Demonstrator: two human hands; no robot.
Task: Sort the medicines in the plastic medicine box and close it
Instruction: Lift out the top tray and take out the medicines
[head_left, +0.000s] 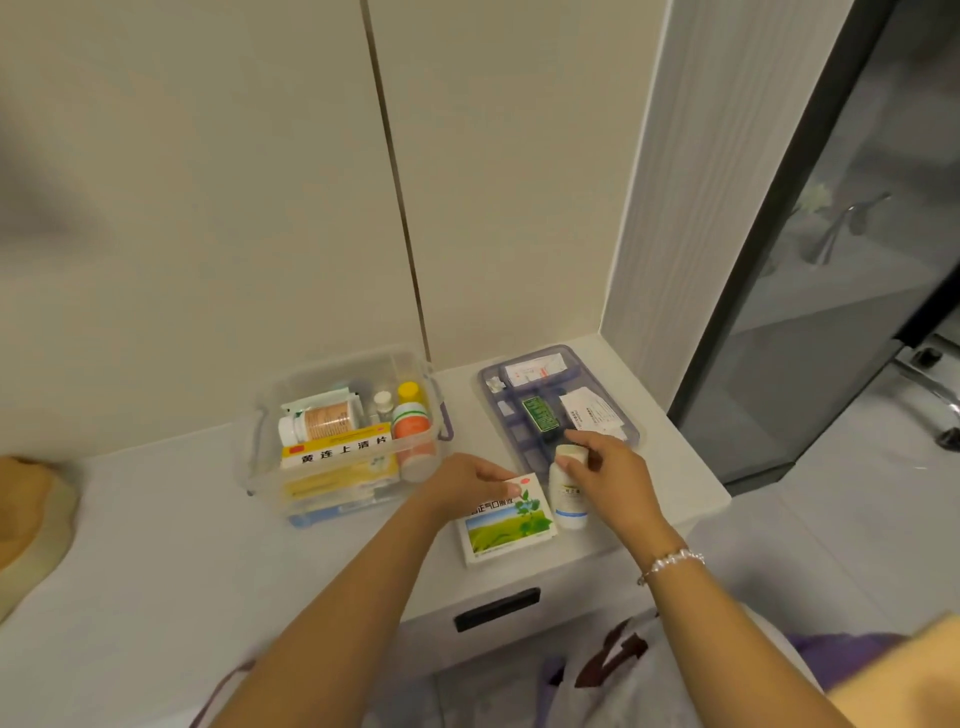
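On the counter beside the open medicine box (343, 441), my left hand (467, 480) pinches a green carton (506, 525); my right hand (605, 470) seemingly grips a white bottle (569, 496). Next, both need lifting into the box.

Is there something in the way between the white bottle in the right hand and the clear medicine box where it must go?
Yes: the left hand, resting on the green and white medicine carton, lies between the white bottle and the clear medicine box. The box is open on top, already fairly full.
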